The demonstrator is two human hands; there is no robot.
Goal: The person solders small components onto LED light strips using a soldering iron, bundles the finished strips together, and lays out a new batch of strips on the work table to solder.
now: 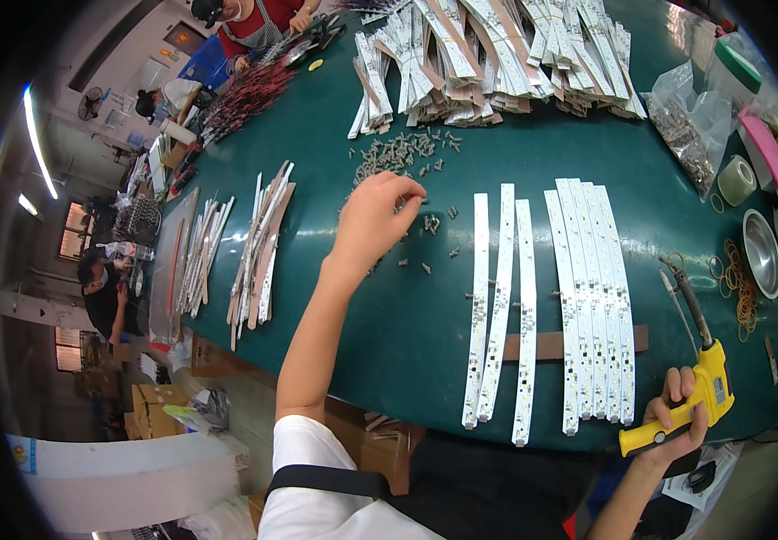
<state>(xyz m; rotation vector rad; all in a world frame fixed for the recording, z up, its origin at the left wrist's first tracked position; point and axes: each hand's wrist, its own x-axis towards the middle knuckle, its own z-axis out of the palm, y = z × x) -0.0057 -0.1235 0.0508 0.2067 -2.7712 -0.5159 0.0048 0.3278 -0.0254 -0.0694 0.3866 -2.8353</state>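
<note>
My left hand (376,214) reaches over the table at the near edge of a pile of small metal parts (392,155). Its thumb and fingers are pinched together, and what they hold, if anything, is hidden. A few loose metal parts (431,223) lie just right of the fingertips. In my right hand (677,416) is a yellow soldering gun (709,389), its metal tip pointing away from me. Between the hands, white LED strips (502,297) lie side by side, three set apart and several in a close group (592,297). A brown bar (547,346) runs beneath them.
Bundled LED strips (488,63) are heaped at the back, with smaller stacks (263,243) to the left. At right are a bag of metal parts (688,126), a tape roll (737,180), a metal bowl (761,254) and rubber bands (740,288). Other people work at far left.
</note>
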